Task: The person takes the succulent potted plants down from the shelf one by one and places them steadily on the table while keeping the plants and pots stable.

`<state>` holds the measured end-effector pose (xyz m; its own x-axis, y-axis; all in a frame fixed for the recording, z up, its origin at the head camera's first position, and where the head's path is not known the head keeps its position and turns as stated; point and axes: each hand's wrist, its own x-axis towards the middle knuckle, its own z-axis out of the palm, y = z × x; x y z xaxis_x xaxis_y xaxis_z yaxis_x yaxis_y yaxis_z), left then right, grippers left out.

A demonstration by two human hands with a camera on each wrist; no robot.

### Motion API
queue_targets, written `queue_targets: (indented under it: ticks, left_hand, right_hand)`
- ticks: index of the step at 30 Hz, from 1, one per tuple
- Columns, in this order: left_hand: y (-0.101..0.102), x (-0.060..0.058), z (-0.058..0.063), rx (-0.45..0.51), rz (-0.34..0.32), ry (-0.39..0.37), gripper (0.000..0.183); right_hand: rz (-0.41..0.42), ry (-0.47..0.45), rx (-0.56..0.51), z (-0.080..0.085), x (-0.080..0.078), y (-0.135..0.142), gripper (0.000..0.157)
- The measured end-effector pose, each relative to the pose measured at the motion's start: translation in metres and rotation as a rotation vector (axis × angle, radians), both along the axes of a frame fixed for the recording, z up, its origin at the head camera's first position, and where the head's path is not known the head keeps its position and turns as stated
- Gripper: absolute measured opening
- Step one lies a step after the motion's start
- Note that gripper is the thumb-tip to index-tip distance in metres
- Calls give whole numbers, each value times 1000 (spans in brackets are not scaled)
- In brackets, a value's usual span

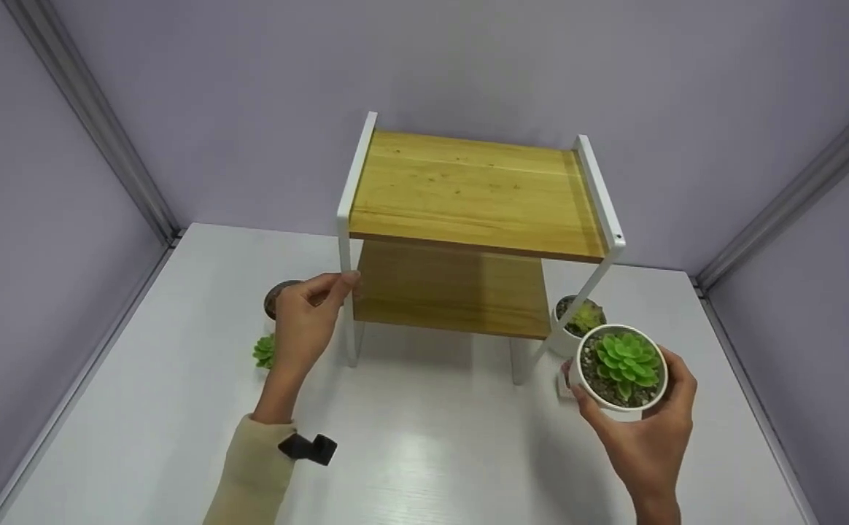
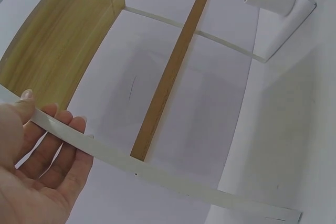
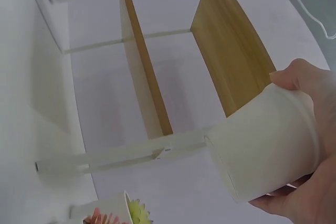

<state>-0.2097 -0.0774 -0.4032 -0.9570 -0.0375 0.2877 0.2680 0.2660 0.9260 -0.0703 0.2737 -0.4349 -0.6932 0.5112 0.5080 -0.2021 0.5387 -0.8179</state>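
Note:
A two-tier shelf with wooden boards (image 1: 468,193) and a white frame stands on the white table. My left hand (image 1: 306,317) grips its left front upright (image 2: 110,153), thumb on one side and fingers on the other. With my right hand (image 1: 647,441) I hold a white pot with a green succulent (image 1: 625,361) by its sides, in front of the shelf's right side. The right wrist view shows this white pot (image 3: 268,140) tilted, its base toward the right upright and the plant hidden.
Right of the shelf stands a white pot with a yellow-green succulent (image 1: 585,317); a pinkish plant (image 3: 105,217) is beside it. Left of the shelf, partly behind my left arm, are a dark round pot (image 1: 273,299) and another green succulent (image 1: 264,351). Pale walls (image 1: 468,58) enclose the table.

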Motion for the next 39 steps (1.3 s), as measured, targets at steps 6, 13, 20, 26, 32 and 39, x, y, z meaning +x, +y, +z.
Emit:
queue_targets:
  ticks: [6,13,20,26,32,39]
  left_hand:
    - [-1,0,0,-7,-5,-9,26]
    - [-1,1,2,-13,-2,0,25]
    - [-1,1,2,-18,-19,-13,26]
    - [-2,-1,1,-13,-14,-14,26]
    - [-1,-1,1,-13,-16,-20,28]
    - [0,0,2,-21,-10,-26,31]
  right_hand:
    - [-70,-72,-9,-4,2,25,101]
    - [-119,-116,-40,-5,0,51,99]
    - [-168,-180,-29,-8,-3,74,100]
    - [-187,-242,-44,-16,-11,88,98]
    - [-153,-268,-62,-28,-23,102,98]
    - [-90,-263,-24,-43,-36,114,94]
